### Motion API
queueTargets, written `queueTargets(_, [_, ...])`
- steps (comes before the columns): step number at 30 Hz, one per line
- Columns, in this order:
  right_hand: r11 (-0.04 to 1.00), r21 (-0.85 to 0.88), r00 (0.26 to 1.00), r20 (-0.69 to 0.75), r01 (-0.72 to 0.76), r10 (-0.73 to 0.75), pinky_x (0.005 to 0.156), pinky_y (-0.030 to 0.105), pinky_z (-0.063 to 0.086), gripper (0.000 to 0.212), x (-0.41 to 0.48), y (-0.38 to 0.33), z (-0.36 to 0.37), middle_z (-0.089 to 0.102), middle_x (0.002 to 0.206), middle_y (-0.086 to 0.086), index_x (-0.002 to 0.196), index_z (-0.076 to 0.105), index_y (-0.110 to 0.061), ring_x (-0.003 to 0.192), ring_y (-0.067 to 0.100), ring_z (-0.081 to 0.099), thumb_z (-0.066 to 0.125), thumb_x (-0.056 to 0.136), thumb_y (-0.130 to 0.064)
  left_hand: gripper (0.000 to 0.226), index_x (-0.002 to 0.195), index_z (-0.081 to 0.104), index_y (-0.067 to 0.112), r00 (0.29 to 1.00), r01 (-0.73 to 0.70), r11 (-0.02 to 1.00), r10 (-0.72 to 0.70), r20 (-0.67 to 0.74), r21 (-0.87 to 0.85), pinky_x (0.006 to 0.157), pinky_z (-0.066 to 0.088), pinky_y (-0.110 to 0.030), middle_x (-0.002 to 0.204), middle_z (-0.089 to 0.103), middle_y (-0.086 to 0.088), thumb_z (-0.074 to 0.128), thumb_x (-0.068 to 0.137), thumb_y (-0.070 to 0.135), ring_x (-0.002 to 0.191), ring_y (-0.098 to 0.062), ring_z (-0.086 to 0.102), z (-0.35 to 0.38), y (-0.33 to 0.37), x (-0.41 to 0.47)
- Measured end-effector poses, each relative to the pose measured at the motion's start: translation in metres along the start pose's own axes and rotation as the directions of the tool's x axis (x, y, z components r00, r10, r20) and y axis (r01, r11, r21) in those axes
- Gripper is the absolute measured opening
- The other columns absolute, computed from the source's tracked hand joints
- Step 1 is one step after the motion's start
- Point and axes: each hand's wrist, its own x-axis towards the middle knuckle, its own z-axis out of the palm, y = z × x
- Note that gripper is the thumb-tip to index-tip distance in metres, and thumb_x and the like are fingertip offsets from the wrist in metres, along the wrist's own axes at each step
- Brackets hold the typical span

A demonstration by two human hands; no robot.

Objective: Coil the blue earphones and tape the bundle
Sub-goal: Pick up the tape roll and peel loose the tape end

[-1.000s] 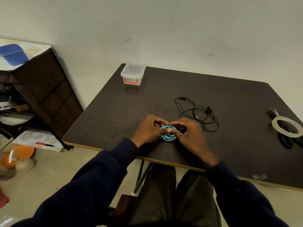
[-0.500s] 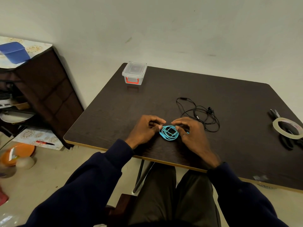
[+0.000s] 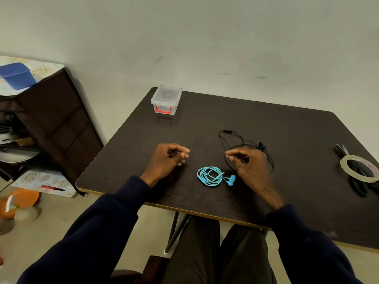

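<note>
The blue earphones [image 3: 211, 176] lie coiled in a small round bundle on the dark table [image 3: 287, 128], with the two earbuds sticking out to the right. My left hand [image 3: 167, 160] rests to the left of the coil, fingers curled loosely, holding nothing. To the coil's right, my right hand [image 3: 249, 167] hovers with fingers half bent and also holds nothing. Neither hand touches the earphones. A roll of clear tape [image 3: 359, 168] lies at the table's right edge.
Black earphones [image 3: 244, 144] lie tangled just behind my right hand. Black-handled scissors [image 3: 354, 177] sit under the tape roll. A small clear lidded box with a red latch [image 3: 166, 99] stands at the far left corner. A dark cabinet [image 3: 51, 124] stands left of the table.
Both hands let go of the blue coil and moved apart, the left to the left and the right to the right. The coil now lies alone on the table.
</note>
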Motion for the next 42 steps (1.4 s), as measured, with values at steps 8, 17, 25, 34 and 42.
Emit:
queueTargets(8, [1.000,0.019,1.000,-0.004,0.013,-0.013,0.076,0.006,0.051,0.018,0.033,0.000,-0.001,0.075,0.091,-0.010,0.099,0.079,-0.015,0.085,-0.005,0.069,0.076,0.086,-0.004,0.013,0.096,0.077,0.018,0.999,0.035,0.999,-0.036,-0.040,-0.029,0.066,0.059,-0.020,0.084,0.079,0.004,0.067,0.095,0.009,0.071,-0.011,0.073,-0.011,0.000,0.035])
queueTargets(17, [0.996,0.010,0.995,0.044,0.094,-0.095,0.074,0.008,0.051,0.014,0.089,0.001,0.011,0.077,0.090,-0.008,0.096,0.080,-0.016,0.081,-0.004,0.069,0.078,0.085,-0.007,0.007,0.095,0.076,0.006,0.978,0.070,0.997,-0.061,-0.199,0.038,0.060,0.055,-0.015,0.088,0.076,-0.006,0.070,0.093,0.005,0.068,-0.010,0.069,-0.029,0.007,0.102])
queueTargets(25, [0.999,0.014,0.998,0.043,0.039,-0.040,0.074,0.008,0.051,0.015,0.096,0.024,0.006,0.076,0.093,-0.009,0.100,0.080,-0.016,0.083,-0.003,0.069,0.077,0.087,-0.010,0.008,0.088,0.077,0.012,0.991,0.049,0.998,-0.053,-0.124,-0.042,0.064,0.056,-0.018,0.086,0.077,0.001,0.071,0.092,0.008,0.073,-0.014,0.072,-0.006,-0.012,0.111])
queueTargets(34, [0.996,-0.067,0.996,-0.070,-0.057,0.052,0.071,0.008,0.048,0.011,0.039,0.057,-0.051,0.078,0.090,-0.001,0.094,0.080,-0.011,0.080,0.004,0.070,0.076,0.085,-0.006,0.020,0.098,0.074,0.001,0.994,-0.068,0.990,0.079,0.081,-0.126,0.060,0.055,-0.009,0.088,0.074,-0.014,0.070,0.084,-0.013,0.058,0.000,0.069,0.055,0.019,0.095])
queueTargets(42, [0.875,-0.390,0.942,-0.281,-0.288,0.185,0.078,0.031,0.054,0.012,-0.011,0.116,-0.143,0.077,0.096,0.004,0.099,0.078,-0.011,0.087,0.017,0.070,0.068,0.091,-0.010,0.018,0.103,0.074,-0.005,0.962,-0.202,0.976,0.212,0.173,-0.077,0.070,0.057,-0.016,0.093,0.076,-0.019,0.071,0.086,-0.007,0.077,-0.032,0.074,0.092,0.070,0.081])
